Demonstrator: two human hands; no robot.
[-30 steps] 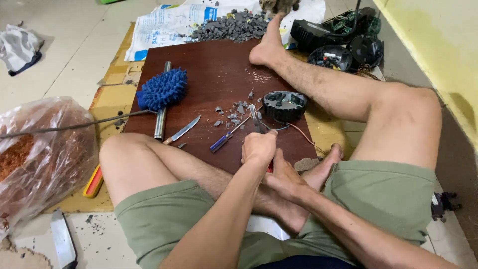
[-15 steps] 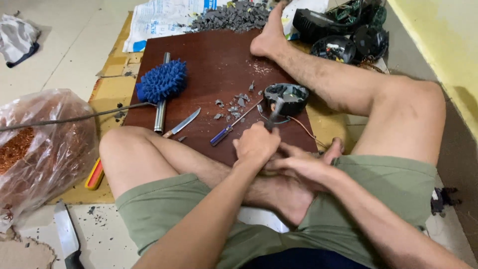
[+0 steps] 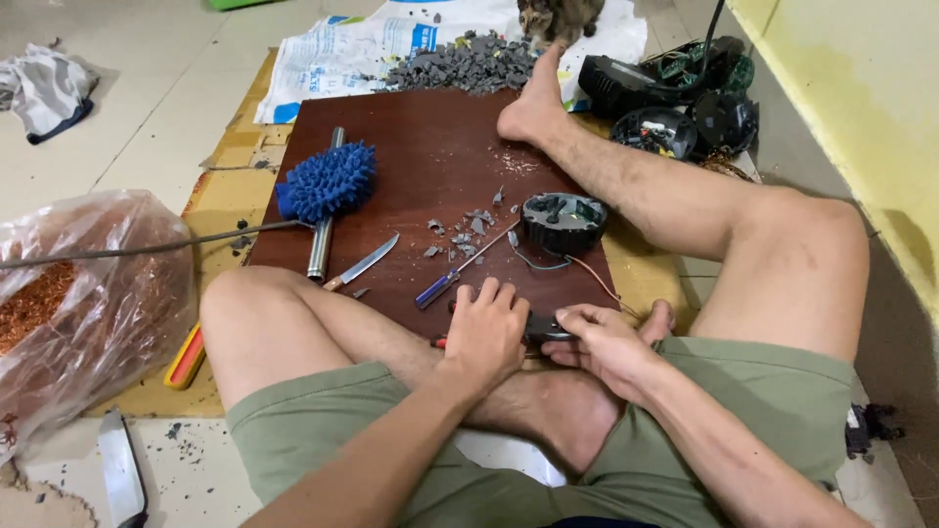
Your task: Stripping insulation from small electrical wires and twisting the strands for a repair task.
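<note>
- You sit on a pale tiled floor (image 3: 147, 127) with a dark brown board (image 3: 430, 166) laid before you on flattened cardboard (image 3: 230, 191).
- Your left hand (image 3: 486, 332) and right hand (image 3: 602, 342) meet at the board's near edge, both closed on a dark pliers-like tool (image 3: 544, 326); red handles peek out under the left palm.
- Just beyond lie a blue-handled screwdriver (image 3: 450, 281), a knife (image 3: 364, 263), grey chips (image 3: 465, 230) and a round black housing (image 3: 562, 221).
- A blue duster (image 3: 326, 182) rests at the board's left side.
- Grey rubble (image 3: 460, 64) sits on newspaper (image 3: 333, 59); a yellow wall (image 3: 861, 88) stands to your right.
</note>
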